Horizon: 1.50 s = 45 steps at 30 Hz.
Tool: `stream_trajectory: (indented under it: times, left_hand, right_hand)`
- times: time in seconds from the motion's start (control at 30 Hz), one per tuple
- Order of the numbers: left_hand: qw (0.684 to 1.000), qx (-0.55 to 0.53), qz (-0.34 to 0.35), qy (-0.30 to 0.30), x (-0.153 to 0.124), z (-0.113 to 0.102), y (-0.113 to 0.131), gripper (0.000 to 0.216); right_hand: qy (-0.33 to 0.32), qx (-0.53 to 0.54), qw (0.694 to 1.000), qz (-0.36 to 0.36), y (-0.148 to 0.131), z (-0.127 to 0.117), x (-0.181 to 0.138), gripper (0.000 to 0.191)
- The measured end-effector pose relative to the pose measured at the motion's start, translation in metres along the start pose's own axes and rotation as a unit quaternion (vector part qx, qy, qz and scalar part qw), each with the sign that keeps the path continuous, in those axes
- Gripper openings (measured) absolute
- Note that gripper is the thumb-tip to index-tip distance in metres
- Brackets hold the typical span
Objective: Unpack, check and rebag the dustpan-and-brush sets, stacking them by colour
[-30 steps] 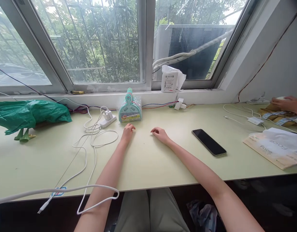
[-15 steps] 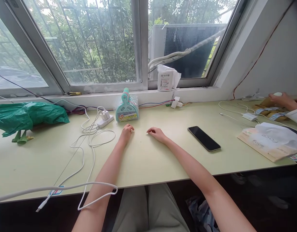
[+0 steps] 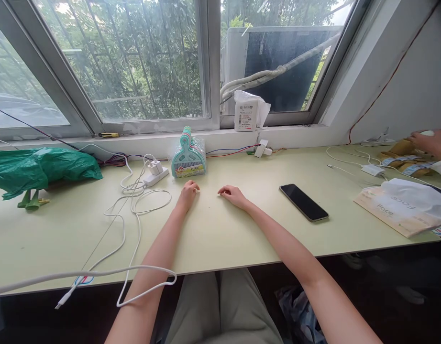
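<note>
My left hand [image 3: 189, 194] rests on the pale yellow table [image 3: 209, 239], its fingers loosely bent and slightly apart, with nothing visible in it. Just behind it stands a set of mini dustpans and brushes [image 3: 187, 157], turquoise in front and wrapped in clear plastic. My right hand [image 3: 233, 196] lies a short way to the right, palm down, fingers loosely bent and holding nothing that shows. Between the two hands is a gap of bare table. A black smartphone [image 3: 303, 202] lies flat, further right of my right hand. White charging cable [image 3: 148, 268] loops across my left forearm.
At the left lies a green plastic bag [image 3: 44, 169]. A power strip [image 3: 156, 177] with a plugged-in charger sits beside tangled cables. A tissue pack [image 3: 400, 208] is at the right. Another person's hand [image 3: 430, 143] is over brown packages [image 3: 403, 160]. A white box [image 3: 246, 114] stands on the sill.
The view has shifted slightly, so the scene sits a little higher. My hands keep practically the same pose. At the far right the other person's hand has moved a little to the right.
</note>
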<state>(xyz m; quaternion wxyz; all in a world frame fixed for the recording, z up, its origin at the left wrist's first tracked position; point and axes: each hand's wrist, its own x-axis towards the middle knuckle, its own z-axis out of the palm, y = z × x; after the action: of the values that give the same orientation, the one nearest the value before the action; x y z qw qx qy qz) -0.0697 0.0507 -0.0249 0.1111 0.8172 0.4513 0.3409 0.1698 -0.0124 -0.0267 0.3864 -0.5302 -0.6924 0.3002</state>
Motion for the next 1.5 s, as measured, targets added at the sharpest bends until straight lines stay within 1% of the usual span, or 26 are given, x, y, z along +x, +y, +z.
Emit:
stream_trajectory:
  times: [0.2,0.63,0.77,1.13,1.5]
  left_hand:
    - [1.000,-0.010,0.004,-0.007,-0.001,-0.001,0.001,0.026]
    - [1.000,0.011,0.008,-0.004,-0.002,-0.001,0.003,0.029]
    - [1.000,0.016,0.018,-0.005,-0.002,0.000,0.003,0.029]
    - [1.000,0.011,0.014,-0.012,-0.002,-0.001,0.005,0.030]
    - [1.000,0.017,0.022,-0.007,-0.001,0.001,0.002,0.029]
  right_hand:
    - [0.000,0.005,1.000,-0.002,-0.001,0.000,-0.001,0.023]
    - [0.000,-0.008,1.000,-0.011,0.001,0.000,0.000,0.025]
    - [0.004,-0.020,1.000,-0.018,0.004,0.000,0.002,0.024]
    - [0.010,-0.037,0.999,-0.034,0.010,0.002,0.005,0.025]
    - [0.009,-0.037,0.998,-0.041,0.009,0.001,0.005,0.025]
